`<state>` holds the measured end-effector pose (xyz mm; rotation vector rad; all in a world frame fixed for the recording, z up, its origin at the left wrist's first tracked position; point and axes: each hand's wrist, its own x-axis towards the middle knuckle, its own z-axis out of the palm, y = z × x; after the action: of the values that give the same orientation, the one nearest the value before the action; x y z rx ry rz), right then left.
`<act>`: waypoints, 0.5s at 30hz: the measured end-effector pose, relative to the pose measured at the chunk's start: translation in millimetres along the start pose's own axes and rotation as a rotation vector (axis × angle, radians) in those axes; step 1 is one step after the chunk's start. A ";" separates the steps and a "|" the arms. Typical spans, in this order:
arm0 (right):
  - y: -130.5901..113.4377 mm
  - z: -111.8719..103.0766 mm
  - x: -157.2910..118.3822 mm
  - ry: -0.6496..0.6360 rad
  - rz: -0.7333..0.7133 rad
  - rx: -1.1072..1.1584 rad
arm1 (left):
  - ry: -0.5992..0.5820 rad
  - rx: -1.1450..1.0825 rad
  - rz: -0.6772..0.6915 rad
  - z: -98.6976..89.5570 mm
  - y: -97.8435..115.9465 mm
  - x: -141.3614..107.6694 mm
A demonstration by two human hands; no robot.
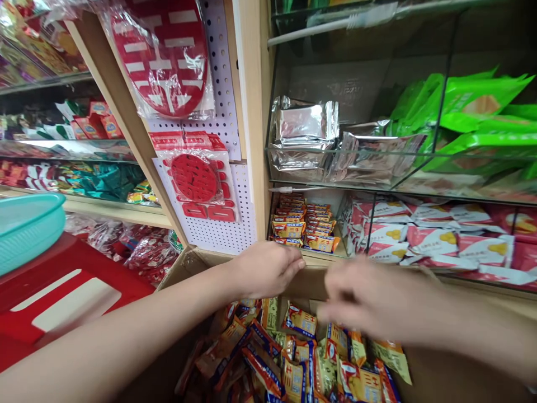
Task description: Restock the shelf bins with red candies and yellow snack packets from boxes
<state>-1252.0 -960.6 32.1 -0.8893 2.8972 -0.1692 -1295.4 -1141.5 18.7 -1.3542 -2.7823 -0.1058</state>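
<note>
My left hand (268, 270) is above the far side of an open cardboard box (201, 257), just in front of the lowest shelf compartment. Its fingers are curled closed, and what they hold, if anything, is hidden. To the right, my right hand (364, 299) hovers over the box, blurred by motion; its fingers look bent, but their grip is unclear. Loose orange, yellow and blue snack packets (293, 375) fill the box bottom below both hands. Beyond the left hand, similar small snack packets (304, 226) stand stacked in rows in the shelf's left compartment.
Red-and-white packets (432, 238) fill the compartment to the right. Silver packets (306, 134) and green packets (474, 123) lie on the glass shelf above. A wooden post (253, 112) and red hanging decorations (195, 178) are left. A turquoise basket (29, 229) rests on something red.
</note>
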 end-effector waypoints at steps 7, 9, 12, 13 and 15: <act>-10.6 85.9 17.1 -0.612 0.006 -0.312 | 0.038 0.040 -0.035 4.0 2.2 8.2; -0.9 104.8 25.4 -0.697 0.034 -0.350 | 0.045 0.043 -0.046 4.8 2.4 8.8; 10.6 122.8 27.5 -0.703 0.037 -0.340 | 0.044 0.034 -0.077 5.2 1.9 8.7; 12.8 126.4 27.0 -0.708 0.053 -0.345 | 0.040 0.029 -0.087 5.2 1.6 8.7; 14.5 129.3 26.8 -0.736 0.094 -0.362 | 0.037 0.026 -0.103 5.1 1.2 8.9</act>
<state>-1264.8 -973.5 -99.5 -0.6598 2.2827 0.5822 -1300.0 -1133.4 14.2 -1.1911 -2.8122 -0.0974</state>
